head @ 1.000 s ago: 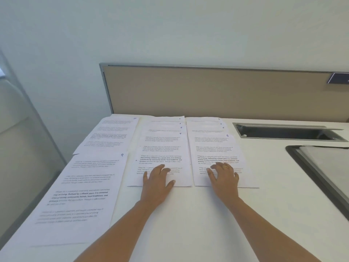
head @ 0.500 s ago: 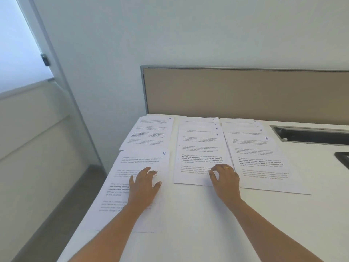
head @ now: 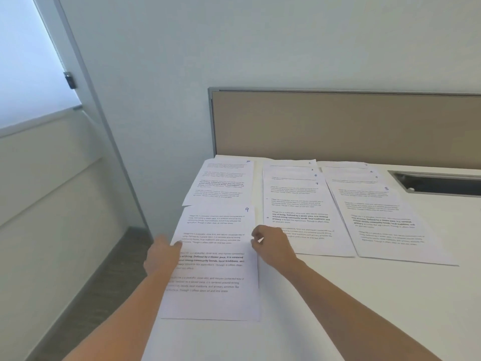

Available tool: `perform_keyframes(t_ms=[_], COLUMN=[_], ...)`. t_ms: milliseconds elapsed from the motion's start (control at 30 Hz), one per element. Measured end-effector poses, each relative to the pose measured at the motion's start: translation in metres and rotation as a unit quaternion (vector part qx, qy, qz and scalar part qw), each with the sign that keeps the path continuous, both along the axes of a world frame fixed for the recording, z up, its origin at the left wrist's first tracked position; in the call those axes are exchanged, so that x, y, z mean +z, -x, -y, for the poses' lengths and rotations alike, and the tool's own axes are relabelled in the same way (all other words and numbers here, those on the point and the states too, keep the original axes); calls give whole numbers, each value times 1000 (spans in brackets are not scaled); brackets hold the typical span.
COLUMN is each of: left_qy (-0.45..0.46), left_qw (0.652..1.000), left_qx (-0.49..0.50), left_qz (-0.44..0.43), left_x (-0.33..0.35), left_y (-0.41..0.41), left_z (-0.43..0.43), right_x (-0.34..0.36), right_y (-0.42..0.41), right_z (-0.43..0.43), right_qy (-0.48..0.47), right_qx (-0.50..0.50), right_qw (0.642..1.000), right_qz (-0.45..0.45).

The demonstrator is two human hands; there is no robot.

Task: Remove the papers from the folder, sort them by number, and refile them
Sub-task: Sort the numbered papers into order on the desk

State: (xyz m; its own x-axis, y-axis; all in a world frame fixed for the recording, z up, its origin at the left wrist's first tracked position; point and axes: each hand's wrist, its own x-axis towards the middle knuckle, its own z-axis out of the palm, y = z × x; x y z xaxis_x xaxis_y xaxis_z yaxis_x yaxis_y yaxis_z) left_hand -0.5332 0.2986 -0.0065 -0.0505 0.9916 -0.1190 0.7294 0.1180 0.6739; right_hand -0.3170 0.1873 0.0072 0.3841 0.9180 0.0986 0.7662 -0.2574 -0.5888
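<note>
Stretching rightward, the white flat desk meets a beige fabric partition panel at its far edge. Two fanned piles of white printed papers, a middle stack and a right stack, lie side by side, a single far-left sheet beside them. Nearest, the white printed sheet marked 9 lies along the desk's left edge; the blurred left hand grips its left edge, thumb on top, and the right hand pinches its right edge

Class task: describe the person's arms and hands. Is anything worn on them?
The left forearm and right forearm are bare: no sleeves, gloves or watch show. The left hand is motion-blurred; no ring can be made out on the right hand.
</note>
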Motion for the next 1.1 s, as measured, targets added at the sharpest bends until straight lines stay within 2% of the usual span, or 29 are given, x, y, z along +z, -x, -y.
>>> perform_keyframes(t_ms=[67, 167, 300, 500, 700, 867, 1000, 1100], left_qy=[34, 39, 22, -12, -16, -2, 19, 38], left_qw=[997, 993, 989, 975, 934, 889, 870, 865], left_qx=[20, 30, 49, 52, 50, 54, 62, 55], left_qz=[66, 109, 135, 216, 353, 455, 488, 497], left_x=[-1, -4, -2, 3, 13, 26, 39, 45], left_y=[9, 16, 18, 27, 36, 42, 26, 3], left_z=[-6, -10, -5, -3, 7, 20, 19, 20], right_x=[-1, -1, -3, -2, -3, -1, 8, 16], right_y=[10, 20, 24, 25, 22, 20, 17, 3], right_z=[-6, -8, -6, -4, 4, 6, 10, 17], right_qy=[60, 105, 107, 100, -21, -22, -30, -60], right_qx=[18, 22, 14, 18, -54, -94, -94, -130], right_qw=[998, 993, 992, 994, 995, 974, 966, 953], right_qz=[16, 41, 62, 35, -77, -203, -238, -269])
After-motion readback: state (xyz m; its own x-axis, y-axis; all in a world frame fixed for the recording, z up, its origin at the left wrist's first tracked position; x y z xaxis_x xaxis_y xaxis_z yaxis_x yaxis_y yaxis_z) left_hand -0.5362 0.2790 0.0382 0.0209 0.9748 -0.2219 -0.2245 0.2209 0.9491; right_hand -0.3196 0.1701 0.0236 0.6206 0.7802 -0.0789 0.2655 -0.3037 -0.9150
